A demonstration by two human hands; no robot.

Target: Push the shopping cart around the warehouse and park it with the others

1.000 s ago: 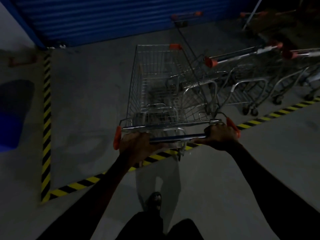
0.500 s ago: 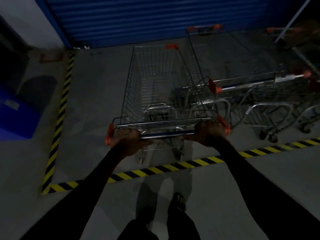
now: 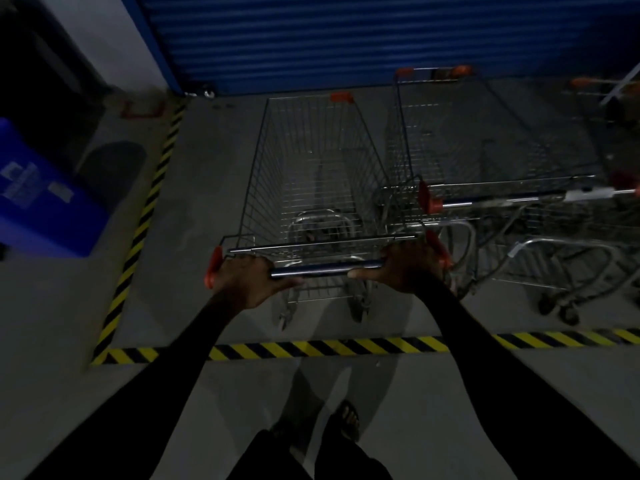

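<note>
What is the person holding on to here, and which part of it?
A shopping cart, by its handle bar: the left hand grips near the left end, the right hand near the right end.

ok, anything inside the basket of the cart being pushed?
Nothing visible inside the cart's basket: through the wire you see only the floor and the cart's lower frame. Both hands, left hand and right hand, grip the handle. Dim light could hide small items.
</note>
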